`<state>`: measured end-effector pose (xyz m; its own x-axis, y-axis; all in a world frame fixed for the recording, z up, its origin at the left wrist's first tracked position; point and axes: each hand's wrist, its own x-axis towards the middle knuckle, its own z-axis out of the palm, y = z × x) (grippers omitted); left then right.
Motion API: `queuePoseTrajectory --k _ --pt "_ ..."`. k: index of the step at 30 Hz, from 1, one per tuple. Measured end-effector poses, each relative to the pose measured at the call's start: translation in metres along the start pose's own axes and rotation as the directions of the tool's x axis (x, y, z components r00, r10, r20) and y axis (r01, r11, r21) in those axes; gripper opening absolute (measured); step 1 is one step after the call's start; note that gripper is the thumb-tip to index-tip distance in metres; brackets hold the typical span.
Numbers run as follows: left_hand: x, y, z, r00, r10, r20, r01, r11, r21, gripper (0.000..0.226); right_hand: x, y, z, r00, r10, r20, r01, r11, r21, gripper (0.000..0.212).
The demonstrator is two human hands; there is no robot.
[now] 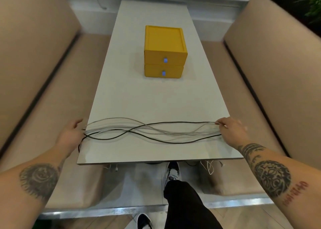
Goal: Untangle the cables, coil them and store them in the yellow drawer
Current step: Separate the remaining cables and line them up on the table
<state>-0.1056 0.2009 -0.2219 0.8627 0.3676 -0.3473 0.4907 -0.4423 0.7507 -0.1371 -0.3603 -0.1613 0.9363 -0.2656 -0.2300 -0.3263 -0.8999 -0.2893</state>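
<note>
A long white table [147, 98] stands between two tan benches [34, 54]. A bunch of cables [165, 142] lies across the near end of the table, going from the left edge to the right edge. Some are white and some are black, and they cross over each other in the middle. The left hand [70, 133] is at the left edge, where the cables come together. Its fingers curl round them and its thumb points up, but the hand is blurry, so the grip is hard to see. The right hand [231, 129] is at the right edge. Its thumb and first finger pinch a white cable, and the other fingers curl over the rest. A few cable ends hang down under the near edge of the table. A yellow box [165, 41] sits far back on the table, well apart from the cables. Its top drawer [173, 59] and bottom drawer [173, 72] are both closed, and each has a small blue tab. A leg [182, 202] in black and a shoe [172, 171] show below the table.
</note>
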Motion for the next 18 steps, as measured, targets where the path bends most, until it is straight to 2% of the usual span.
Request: queuePoseTrajectory --k 2,4,7,10,12,13,15,16,18 --pt "-0.007 0.020 0.001 0.968 0.102 0.229 -0.097 0.995 -0.034 0.078 0.001 0.000 0.001 1.000 0.002 0.016 -0.002 1.000 -0.024 0.033" --pt "-0.009 0.031 0.001 0.919 0.140 0.369 -0.179 0.981 0.072 0.103 0.002 0.001 0.001 0.999 0.015 0.042 -0.012 0.998 -0.063 0.036" --pt "-0.006 0.031 0.001 0.874 0.132 0.468 -0.299 0.904 0.305 0.118 0.002 -0.003 0.002 0.997 0.051 0.052 -0.048 0.997 -0.052 0.048" --pt "0.000 0.017 0.000 0.858 0.149 0.491 -0.401 0.792 0.460 0.127 -0.002 -0.012 0.002 0.993 0.074 0.091 -0.074 0.997 -0.004 0.062" --pt "0.003 0.010 -0.001 0.853 0.202 0.482 -0.463 0.718 0.520 0.115 -0.007 -0.019 0.001 0.992 0.053 0.117 -0.058 0.998 0.041 0.071" --pt "0.005 0.008 -0.002 0.850 0.244 0.467 -0.486 0.706 0.516 0.096 -0.009 -0.023 -0.001 0.992 0.017 0.124 -0.025 0.998 0.059 0.075" --pt "0.005 0.009 -0.002 0.846 0.343 0.408 -0.520 0.700 0.489 0.041 -0.012 -0.035 -0.003 0.989 -0.102 0.106 0.095 0.993 0.063 0.085" --pt "0.005 0.009 -0.001 0.843 0.381 0.380 -0.533 0.690 0.490 0.025 -0.013 -0.044 -0.003 0.983 -0.162 0.088 0.157 0.986 0.063 0.089" --pt "0.000 0.008 0.002 0.839 0.415 0.351 -0.543 0.676 0.499 0.026 -0.013 -0.064 0.000 0.963 -0.262 0.067 0.259 0.964 0.055 0.093"
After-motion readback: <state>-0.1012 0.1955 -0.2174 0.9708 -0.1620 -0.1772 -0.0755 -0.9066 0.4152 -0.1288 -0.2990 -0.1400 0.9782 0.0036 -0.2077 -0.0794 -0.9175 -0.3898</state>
